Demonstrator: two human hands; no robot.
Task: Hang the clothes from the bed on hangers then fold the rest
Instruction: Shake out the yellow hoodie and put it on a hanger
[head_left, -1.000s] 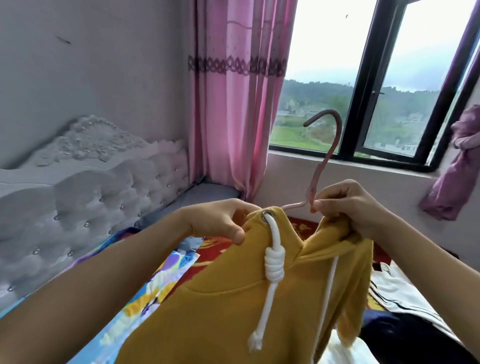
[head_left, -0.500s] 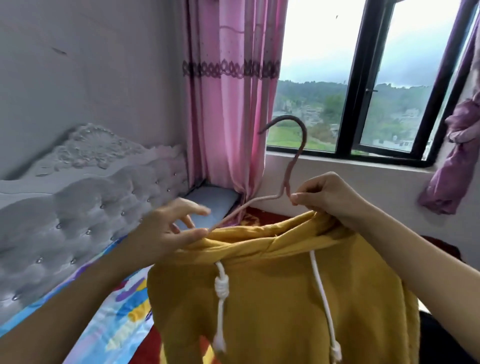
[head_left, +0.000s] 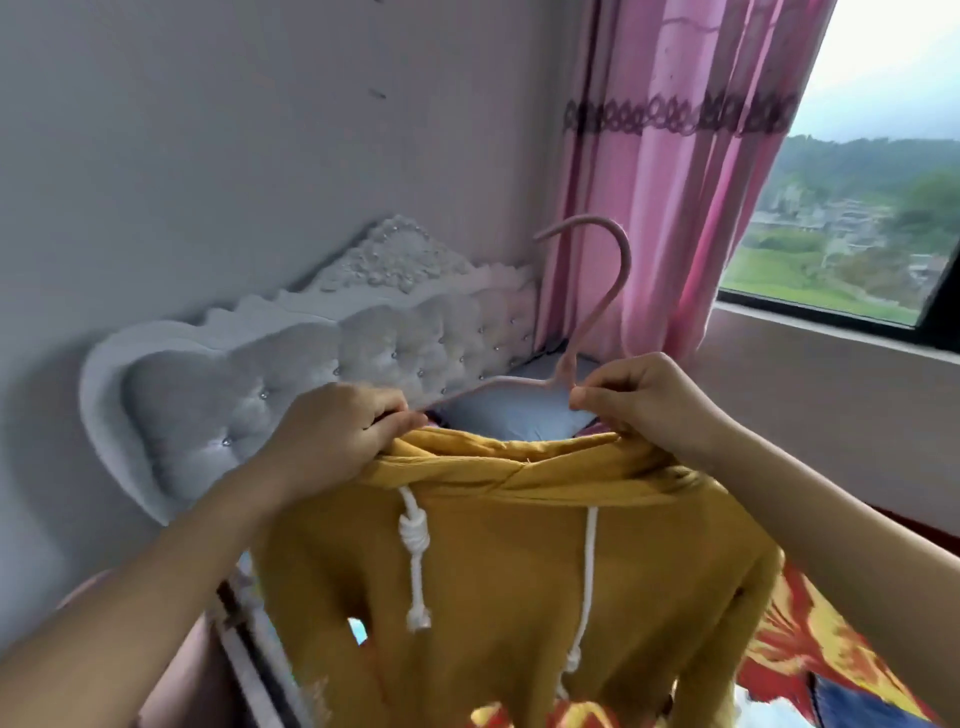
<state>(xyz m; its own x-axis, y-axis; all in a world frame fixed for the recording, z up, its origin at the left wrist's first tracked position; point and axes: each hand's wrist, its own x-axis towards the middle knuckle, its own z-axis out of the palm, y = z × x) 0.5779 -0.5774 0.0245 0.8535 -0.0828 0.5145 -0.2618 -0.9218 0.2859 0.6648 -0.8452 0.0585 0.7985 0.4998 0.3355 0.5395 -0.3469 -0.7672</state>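
A mustard-yellow hoodie (head_left: 498, 571) with two white drawstrings hangs in front of me over the bed. A pink hanger (head_left: 597, 291) sticks up out of its neck, hook pointing left. My left hand (head_left: 337, 431) grips the left side of the collar, where the hanger's left arm runs into the cloth. My right hand (head_left: 644, 400) pinches the hanger at the base of its hook together with the right side of the collar. The hanger's right arm is hidden inside the hoodie.
A grey tufted headboard (head_left: 291, 374) stands against the wall at left. Pink curtains (head_left: 675, 171) hang beside the window (head_left: 857, 218) at right. A colourful bedsheet (head_left: 810, 654) lies below right, and a blue-grey pillow (head_left: 514, 415) shows behind the collar.
My left hand, which was spread beside the hanger's arm, has closed on the left collar. The view has turned left toward the headboard, and the hoodie hangs more squarely.
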